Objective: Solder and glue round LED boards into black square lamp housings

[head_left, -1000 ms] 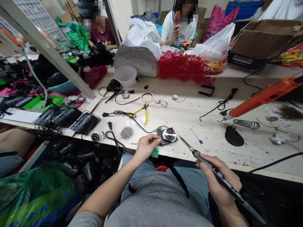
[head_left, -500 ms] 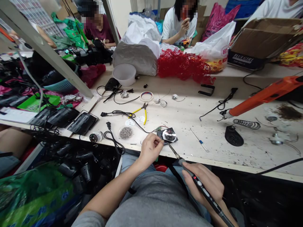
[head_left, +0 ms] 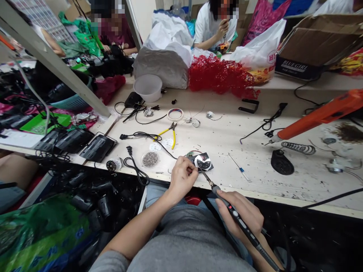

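My right hand (head_left: pixel 246 215) is closed round a slim black soldering iron (head_left: pixel 235 214), which shows a small red light. The iron's metal tip reaches the lower edge of a round shiny disc (head_left: pixel 203 161) on a dark square base by the table's front edge. At the left side of that base, my left hand (head_left: pixel 183 176) is closed in a pinch. What the fingertips hold is too small to make out. A thin dark cable runs to the piece from the left. A white stick with a blue band (head_left: pixel 239 167) lies to its right.
Yellow-handled cutters (head_left: pixel 173 136), a tub of small metal parts (head_left: pixel 150 159) and a plug cord (head_left: pixel 133 166) lie leftward. To the right are an orange tool (head_left: pixel 317 118), a metal spring (head_left: pixel 298 147) and a black part (head_left: pixel 282 162). Several people sit across the table.
The soldering iron's tip has moved up and left to the disc's edge, and my right hand has shifted slightly left with it. My left hand stays pinched beside the base.
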Demonstrator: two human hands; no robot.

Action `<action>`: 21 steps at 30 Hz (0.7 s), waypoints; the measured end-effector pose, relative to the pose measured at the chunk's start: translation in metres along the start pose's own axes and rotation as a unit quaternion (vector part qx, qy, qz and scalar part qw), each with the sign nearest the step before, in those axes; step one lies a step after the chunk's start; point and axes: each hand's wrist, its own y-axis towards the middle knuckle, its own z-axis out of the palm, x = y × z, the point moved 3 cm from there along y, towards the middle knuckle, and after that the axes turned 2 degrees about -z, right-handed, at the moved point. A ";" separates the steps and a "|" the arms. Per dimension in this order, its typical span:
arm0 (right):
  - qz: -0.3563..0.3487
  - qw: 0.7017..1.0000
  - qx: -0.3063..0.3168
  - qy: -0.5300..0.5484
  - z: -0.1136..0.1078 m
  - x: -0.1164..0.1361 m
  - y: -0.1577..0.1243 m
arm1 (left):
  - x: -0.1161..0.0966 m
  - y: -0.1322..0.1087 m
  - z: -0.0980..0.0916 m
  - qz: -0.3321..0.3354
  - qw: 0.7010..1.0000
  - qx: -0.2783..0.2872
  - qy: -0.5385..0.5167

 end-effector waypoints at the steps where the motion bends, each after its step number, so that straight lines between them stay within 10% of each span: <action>1: -0.001 1.000 0.000 0.001 0.000 0.000 0.000 | 0.000 0.000 0.000 0.001 1.000 0.001 -0.001; 21: -0.013 1.000 0.015 -0.008 0.006 0.004 0.012 | 0.002 0.000 0.000 0.042 0.999 -0.009 -0.008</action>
